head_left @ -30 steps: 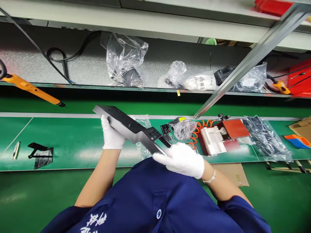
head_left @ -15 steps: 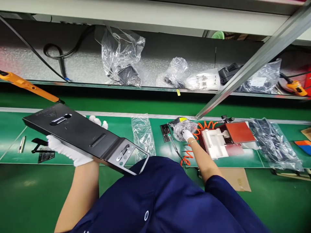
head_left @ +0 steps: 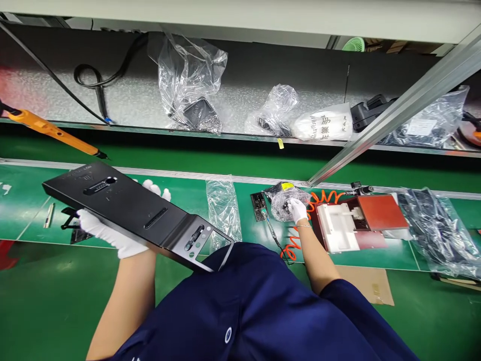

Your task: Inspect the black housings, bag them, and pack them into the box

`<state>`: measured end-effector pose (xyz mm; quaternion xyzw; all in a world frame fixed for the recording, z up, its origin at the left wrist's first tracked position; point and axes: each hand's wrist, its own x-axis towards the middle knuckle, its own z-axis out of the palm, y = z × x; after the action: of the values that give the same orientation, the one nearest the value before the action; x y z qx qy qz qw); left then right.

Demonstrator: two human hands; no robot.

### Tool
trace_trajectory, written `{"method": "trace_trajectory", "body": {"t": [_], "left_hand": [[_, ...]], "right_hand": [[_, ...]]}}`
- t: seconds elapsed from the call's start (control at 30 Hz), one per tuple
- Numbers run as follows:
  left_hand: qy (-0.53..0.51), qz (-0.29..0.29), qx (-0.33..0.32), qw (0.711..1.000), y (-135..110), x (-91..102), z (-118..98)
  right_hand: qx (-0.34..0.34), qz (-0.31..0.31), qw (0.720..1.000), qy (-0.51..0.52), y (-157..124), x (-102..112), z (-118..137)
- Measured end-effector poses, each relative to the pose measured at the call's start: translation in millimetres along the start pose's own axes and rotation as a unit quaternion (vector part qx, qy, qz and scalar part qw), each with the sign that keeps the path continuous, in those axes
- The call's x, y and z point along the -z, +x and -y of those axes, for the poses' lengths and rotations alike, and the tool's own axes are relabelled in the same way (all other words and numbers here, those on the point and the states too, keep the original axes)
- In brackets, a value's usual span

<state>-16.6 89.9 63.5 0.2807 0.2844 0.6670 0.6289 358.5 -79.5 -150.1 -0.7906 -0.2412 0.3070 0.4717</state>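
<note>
Our left hand [head_left: 114, 238] clasps a long, flat black housing [head_left: 130, 205] over the green worktop [head_left: 190, 194]; likely stiff, best held by its long sides. Our right hand [head_left: 298, 210] meets a clear plastic bag [head_left: 279, 208], grip unclear.

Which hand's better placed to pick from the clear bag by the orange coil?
Right, I'd say: the right hand is at the clear bag. The left hand is farther off, supporting the black panel from below.
</note>
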Motion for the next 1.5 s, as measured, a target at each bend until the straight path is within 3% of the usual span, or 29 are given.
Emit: {"method": "trace_trajectory", "body": {"t": [0.13, 0.3, 0.6, 0.67, 0.77, 0.87, 1.0, 1.07, 1.13, 1.2, 1.23, 1.33, 1.5], "left_hand": [[-0.004, 0.002, 0.010, 1.000, 5, -1.9, 3], [-0.031, 0.026, 0.018, 0.999, 11, -4.9, 4], [-0.041, 0.050, 0.034, 0.997, 14, 5.7, -1], [-0.048, 0.052, 0.035, 0.997, 14, 5.4, -1], [-0.070, 0.049, 0.039, 0.996, 15, 1.3, 2], [-0.096, 0.078, 0.103, 0.987, 13, -6.6, 8], [-0.158, 0.145, 0.247, 0.945, 7, -27.9, 23], [-0.192, 0.178, 0.294, 0.919, 4, -41.1, 33], [-0.211, 0.198, 0.326, 0.900, 0, -51.6, 42], [-0.234, 0.201, 0.331, 0.892, -5, -56.9, 48], [-0.248, 0.196, 0.325, 0.891, -7, -57.6, 50], [-0.268, 0.170, 0.314, 0.895, -9, -54.0, 53], [-0.263, 0.159, 0.318, 0.897, -6, -46.2, 55]], "right_hand": [[-0.019, -0.018, 0.989, 0.145, -13, 13, 9], [-0.007, 0.012, 0.960, 0.281, -35, 21, 38], [-0.006, 0.065, 0.913, 0.403, -86, 17, 79], [-0.007, 0.061, 0.914, 0.401, -93, 15, 84], [0.018, 0.050, 0.932, 0.358, -98, 11, 96], [0.066, 0.043, 0.952, 0.297, -96, 0, 125], [0.154, 0.072, 0.961, 0.217, -92, -30, 201], [0.253, 0.064, 0.954, 0.146, -95, -49, 244], [0.408, 0.018, 0.912, 0.031, -101, -68, 279], [0.540, -0.049, 0.834, -0.100, -104, -85, 303], [0.574, -0.077, 0.801, -0.153, -104, -93, 310], [0.590, -0.134, 0.752, -0.261, -97, -113, 318], [0.582, -0.152, 0.731, -0.322, -88, -130, 319]]}}
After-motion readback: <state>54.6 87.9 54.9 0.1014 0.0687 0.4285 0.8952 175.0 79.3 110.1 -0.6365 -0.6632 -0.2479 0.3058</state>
